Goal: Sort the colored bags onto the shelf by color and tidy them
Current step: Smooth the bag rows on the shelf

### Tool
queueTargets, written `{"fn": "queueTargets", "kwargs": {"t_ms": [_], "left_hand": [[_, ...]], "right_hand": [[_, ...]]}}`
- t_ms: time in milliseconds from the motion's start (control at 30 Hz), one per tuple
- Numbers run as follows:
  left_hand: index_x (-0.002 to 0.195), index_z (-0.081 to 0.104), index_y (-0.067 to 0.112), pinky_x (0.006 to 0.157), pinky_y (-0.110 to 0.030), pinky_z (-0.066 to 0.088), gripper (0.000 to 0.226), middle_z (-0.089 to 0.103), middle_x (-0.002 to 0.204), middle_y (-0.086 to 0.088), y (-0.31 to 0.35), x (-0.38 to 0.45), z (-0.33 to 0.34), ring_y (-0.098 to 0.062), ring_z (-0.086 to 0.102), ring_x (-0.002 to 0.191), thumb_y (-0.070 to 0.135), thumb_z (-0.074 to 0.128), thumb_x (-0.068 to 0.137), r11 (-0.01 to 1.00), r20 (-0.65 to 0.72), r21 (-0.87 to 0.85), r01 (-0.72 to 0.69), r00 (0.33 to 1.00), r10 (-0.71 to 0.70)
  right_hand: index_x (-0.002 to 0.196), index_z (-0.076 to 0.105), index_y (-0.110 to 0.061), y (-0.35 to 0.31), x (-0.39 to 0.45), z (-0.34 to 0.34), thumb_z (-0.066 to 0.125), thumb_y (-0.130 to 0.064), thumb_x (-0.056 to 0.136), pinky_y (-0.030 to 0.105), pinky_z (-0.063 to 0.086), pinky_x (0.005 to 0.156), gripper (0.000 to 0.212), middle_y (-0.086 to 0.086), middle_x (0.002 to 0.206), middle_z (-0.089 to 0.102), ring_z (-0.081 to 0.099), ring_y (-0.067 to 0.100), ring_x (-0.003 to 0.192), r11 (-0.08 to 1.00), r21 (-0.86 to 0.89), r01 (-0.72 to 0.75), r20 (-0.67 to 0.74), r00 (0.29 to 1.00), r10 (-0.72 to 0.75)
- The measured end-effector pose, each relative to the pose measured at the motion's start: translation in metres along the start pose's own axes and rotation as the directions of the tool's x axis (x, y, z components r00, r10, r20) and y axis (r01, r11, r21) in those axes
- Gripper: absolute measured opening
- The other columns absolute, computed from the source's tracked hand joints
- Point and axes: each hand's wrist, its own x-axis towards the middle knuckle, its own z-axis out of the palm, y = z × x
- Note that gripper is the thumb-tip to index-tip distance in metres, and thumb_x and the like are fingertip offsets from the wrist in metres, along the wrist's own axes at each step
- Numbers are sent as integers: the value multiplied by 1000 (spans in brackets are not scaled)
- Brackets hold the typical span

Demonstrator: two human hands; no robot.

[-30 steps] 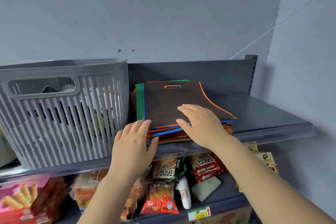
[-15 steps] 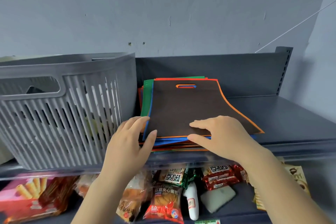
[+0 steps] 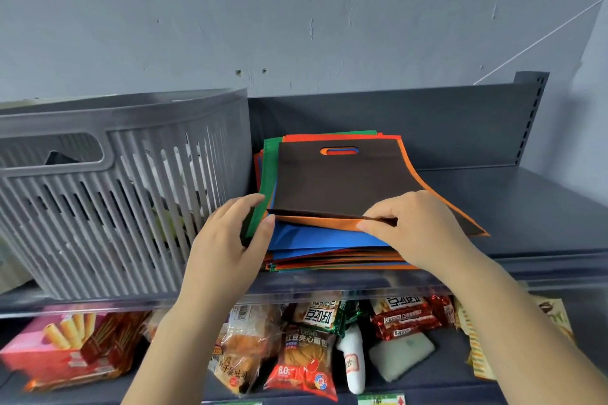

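Head view: a mixed pile of flat coloured bags [image 3: 332,250] lies on the upper shelf [image 3: 526,207], just beside a grey slatted basket [image 3: 125,191] at its 9 o'clock. The top one, a brown bag [image 3: 342,181] with a cut-out handle toward 12 o'clock, has its near edge lifted. The right hand [image 3: 418,227] pinches that near edge between thumb and fingers, at the 5 o'clock side of the pile. The left hand [image 3: 230,240] curls its fingers round the pile's left edge, touching a green bag [image 3: 268,181] that sticks out there, thumb against the corner of the blue bag [image 3: 322,237] lower down.

The step in hand looks like peeling the top bag off the unsorted pile, so the sorting has barely begun. The next move probably calls for lifting the brown bag free without dragging the orange bag [image 3: 329,223] directly beneath it, while the left hand steadies the rest, then laying it on the bare shelf toward 3 o'clock.

How many bags the pile holds, and how many of each colour, cannot be counted; only thin edges show. The basket's contents are hard to make out through the slats. Snack packets [image 3: 306,358] on the lower shelf at 6 o'clock are partly cut off and blurred.
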Motion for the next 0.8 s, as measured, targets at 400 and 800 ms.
{"fn": "queueTargets", "kwargs": {"t_ms": [400,800], "left_hand": [[116,64,17,88,-25,48,37,59,102,18,8,2,-1,-4,57,101,40,54,90,994,-19,-102,-24,1000,22],[119,65,28,90,-5,33,38,59,110,20,21,-1,14,-1,52,109,35,71,82,980,306,23,-197,935,181]], "right_hand": [[96,71,-19,12,0,-6,55,-10,91,2,38,60,19,-8,86,69,60,-1,78,938,330,-105,-249,949,193],[109,71,-14,32,-24,-11,56,-8,92,4,36,61,23,1,89,73,59,6,68,999,-2,35,-335,942,-34]]}}
